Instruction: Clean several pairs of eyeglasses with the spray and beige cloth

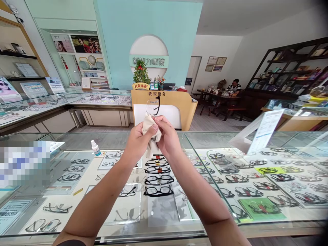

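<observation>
The left hand [138, 143] pinches a beige cleaning cloth [148, 123] around the eyeglasses [153, 106], which the right hand [167, 136] grips too. A small bottle [95, 148] stands at 9 o'clock.

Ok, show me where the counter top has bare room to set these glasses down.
The glass top is bare below the left hand and right hand gripping cloth and glasses, between the bottle and the sign stand, and along the near edge. Crowded only at left, around the bottle; far left is blurred. The frames lie under the glass.
</observation>
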A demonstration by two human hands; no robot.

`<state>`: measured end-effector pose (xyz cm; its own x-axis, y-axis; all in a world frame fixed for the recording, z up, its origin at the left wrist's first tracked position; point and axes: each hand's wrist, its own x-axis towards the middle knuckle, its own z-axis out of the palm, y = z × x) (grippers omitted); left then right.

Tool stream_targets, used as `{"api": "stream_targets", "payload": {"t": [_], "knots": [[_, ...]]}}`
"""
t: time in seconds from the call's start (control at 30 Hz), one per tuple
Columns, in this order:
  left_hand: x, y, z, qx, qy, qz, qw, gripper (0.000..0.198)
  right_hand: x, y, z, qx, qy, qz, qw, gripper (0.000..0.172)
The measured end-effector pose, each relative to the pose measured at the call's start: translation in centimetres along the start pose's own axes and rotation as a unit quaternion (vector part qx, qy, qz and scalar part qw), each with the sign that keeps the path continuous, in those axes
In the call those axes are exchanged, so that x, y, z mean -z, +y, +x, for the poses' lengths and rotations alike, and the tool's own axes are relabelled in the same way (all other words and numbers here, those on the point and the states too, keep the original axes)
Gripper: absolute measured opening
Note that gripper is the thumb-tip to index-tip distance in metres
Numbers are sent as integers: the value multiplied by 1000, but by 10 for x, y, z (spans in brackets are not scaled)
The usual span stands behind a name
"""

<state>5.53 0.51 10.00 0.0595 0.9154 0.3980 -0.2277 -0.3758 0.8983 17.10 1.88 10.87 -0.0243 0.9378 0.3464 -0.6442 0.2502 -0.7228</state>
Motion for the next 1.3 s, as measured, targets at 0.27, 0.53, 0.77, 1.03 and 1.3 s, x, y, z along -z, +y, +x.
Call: {"api": "stream_targets", "payload": {"t": [0.27, 0.53, 0.77, 1.03, 1.3], "knots": [[-4, -6, -3, -51, 65, 7, 997, 54, -4, 1, -6, 9, -17, -8, 1000, 26], [6, -8, 7, 23, -26, -29, 999, 68, 3, -6, 1, 9, 2, -18, 1000, 24], [23, 11, 9, 102, -181, -22, 978, 55, 8, -19, 3, -33, -47, -18, 998, 25], [5, 2, 4, 47, -87, 14, 995, 52, 7, -11, 2, -29, -50, -27, 998, 27], [-9, -8, -4, -17, 21, 6, 1000, 58, -1, -7, -6, -21, -6, -32, 999, 31]]}}
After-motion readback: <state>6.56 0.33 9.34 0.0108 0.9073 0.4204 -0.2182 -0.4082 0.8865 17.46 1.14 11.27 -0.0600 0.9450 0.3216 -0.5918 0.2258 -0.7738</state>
